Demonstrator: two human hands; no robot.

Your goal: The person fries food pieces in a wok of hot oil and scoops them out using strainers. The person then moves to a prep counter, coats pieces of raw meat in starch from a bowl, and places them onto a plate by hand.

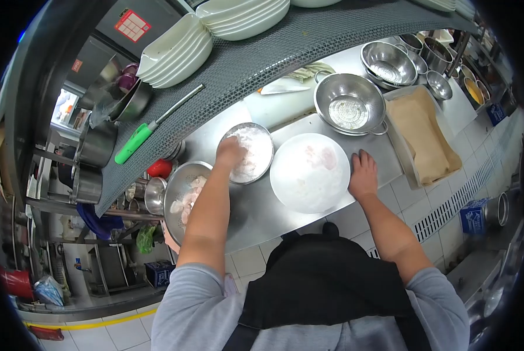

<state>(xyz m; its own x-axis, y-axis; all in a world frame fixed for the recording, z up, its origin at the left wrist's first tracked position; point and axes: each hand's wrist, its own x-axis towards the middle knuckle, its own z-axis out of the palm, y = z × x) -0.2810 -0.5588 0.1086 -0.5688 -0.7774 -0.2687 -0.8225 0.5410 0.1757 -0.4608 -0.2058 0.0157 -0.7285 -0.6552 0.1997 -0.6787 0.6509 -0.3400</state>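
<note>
My left hand point(231, 153) reaches into a round metal bowl point(270, 139) of white powder that looks like flour point(253, 158). Its fingertips are hidden in the bowl, so I cannot tell whether they hold anything. Beside it, partly under my left forearm, sits a steel bowl point(173, 182) with pale, raw-looking meat pieces point(187, 200). A large white round plate point(308, 196), dusted white, carries a few pale pink pieces point(323, 157) near its far side. Close to the plate's right edge, my right hand point(364, 175) rests on the steel counter with fingers spread, holding nothing.
Steel colanders point(348, 99) and a paper-lined tray point(422, 137) stand to the right. Behind lies a knife point(285, 88) on a white board point(267, 108). An overhead shelf point(238, 64) bears stacked white dishes point(177, 52) and a green-handled rod point(136, 142).
</note>
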